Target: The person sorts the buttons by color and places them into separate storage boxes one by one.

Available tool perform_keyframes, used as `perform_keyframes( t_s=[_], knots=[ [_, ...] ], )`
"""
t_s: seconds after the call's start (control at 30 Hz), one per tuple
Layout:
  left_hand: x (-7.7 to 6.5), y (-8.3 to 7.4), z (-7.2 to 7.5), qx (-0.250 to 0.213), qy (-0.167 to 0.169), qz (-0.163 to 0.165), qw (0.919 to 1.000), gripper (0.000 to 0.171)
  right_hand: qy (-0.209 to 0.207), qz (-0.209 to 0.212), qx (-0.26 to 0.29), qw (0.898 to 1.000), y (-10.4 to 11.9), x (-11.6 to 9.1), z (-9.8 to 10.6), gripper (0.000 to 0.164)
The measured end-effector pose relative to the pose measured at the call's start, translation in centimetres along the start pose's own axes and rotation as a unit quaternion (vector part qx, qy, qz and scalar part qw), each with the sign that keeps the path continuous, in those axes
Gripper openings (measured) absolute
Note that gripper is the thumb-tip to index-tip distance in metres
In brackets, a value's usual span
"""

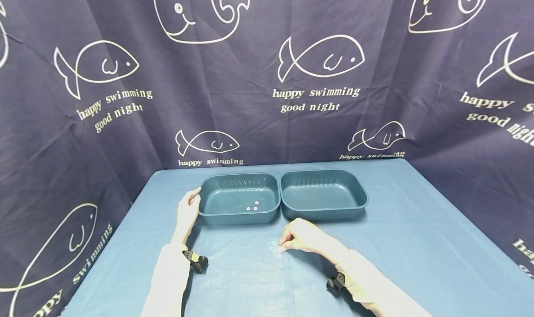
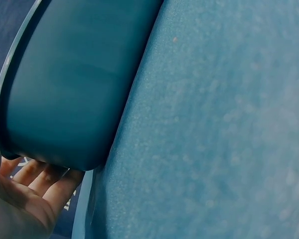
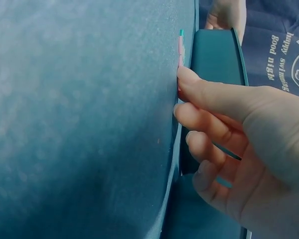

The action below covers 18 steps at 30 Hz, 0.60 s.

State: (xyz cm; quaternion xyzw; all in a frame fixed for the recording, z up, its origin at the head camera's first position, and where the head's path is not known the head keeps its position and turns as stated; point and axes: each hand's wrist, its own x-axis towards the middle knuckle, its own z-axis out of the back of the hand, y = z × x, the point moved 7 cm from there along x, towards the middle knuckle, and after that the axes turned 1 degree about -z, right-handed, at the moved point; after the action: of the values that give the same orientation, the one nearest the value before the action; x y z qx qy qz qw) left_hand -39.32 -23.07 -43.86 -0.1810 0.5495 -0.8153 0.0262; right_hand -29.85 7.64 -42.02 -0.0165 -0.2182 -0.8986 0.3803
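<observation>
Two teal plastic bins stand side by side, the left bin [image 1: 238,218] and the right bin [image 1: 325,213]. My left hand [image 1: 187,210] holds the left bin's outer end, its thumb up at the rim and its fingers [image 2: 60,191] against the end wall. Three small pink buttons [image 1: 255,208] lie in the left bin. In front of the bins is a little pile of pale blue and pink buttons [image 1: 274,249]. My right hand [image 1: 306,236] is at the pile, thumb and forefinger pinching a pink button that is mostly hidden by the thumb.
A blue cloth [image 1: 233,280] covers the table. Behind and at both sides hangs a dark curtain [image 1: 258,122] with white fish drawings. A black wrist camera [image 1: 199,263] sits on the left sleeve and another black camera [image 1: 335,284] on the right.
</observation>
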Motion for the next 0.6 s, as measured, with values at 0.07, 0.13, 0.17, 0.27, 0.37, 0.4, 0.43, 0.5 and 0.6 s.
perform_keyframes(
  t_s=[0.07, 0.13, 0.17, 0.27, 0.37, 0.4, 0.43, 0.5, 0.6],
  knots=[
    [0.0, 0.0, 0.0, 0.001, 0.002, 0.002, 1.0, 0.037, 0.0, 0.008, -0.011, 1.0, 0.1, -0.1, 0.0, 0.007],
    [0.0, 0.1, -0.1, 0.001, 0.005, 0.004, 1.0, 0.037, -0.002, 0.019, -0.024, 1.0, 0.3, -0.1, 0.2, 0.007],
    [0.0, 0.1, -0.1, 0.003, 0.006, 0.004, 1.0, 0.037, -0.002, 0.024, -0.032, 0.999, 0.4, -0.1, 0.2, 0.007],
    [0.0, 0.1, -0.1, 0.005, 0.007, 0.006, 0.9999, 0.037, -0.006, 0.043, -0.056, 0.997, 0.8, -0.1, 0.4, 0.006],
    [0.0, 0.1, 0.0, 0.003, 0.005, 0.006, 1.0, 0.037, -0.006, 0.057, -0.068, 0.996, 1.0, -0.1, 0.5, 0.005],
    [0.0, 0.0, 0.0, 0.002, 0.004, 0.005, 1.0, 0.037, -0.006, 0.06, -0.069, 0.996, 1.1, -0.1, 0.5, 0.005],
    [0.0, 0.0, 0.0, 0.002, 0.004, 0.004, 1.0, 0.037, -0.006, 0.063, -0.069, 0.996, 1.1, -0.1, 0.4, 0.005],
    [0.0, 0.0, 0.0, 0.0, 0.002, 0.002, 1.0, 0.037, -0.004, 0.066, -0.067, 0.996, 1.1, -0.2, 0.4, 0.005],
    [0.0, -0.1, 0.1, 0.0, 0.0, -0.002, 1.0, 0.037, -0.001, 0.066, -0.064, 0.996, 1.0, -0.2, 0.3, 0.005]
  ],
)
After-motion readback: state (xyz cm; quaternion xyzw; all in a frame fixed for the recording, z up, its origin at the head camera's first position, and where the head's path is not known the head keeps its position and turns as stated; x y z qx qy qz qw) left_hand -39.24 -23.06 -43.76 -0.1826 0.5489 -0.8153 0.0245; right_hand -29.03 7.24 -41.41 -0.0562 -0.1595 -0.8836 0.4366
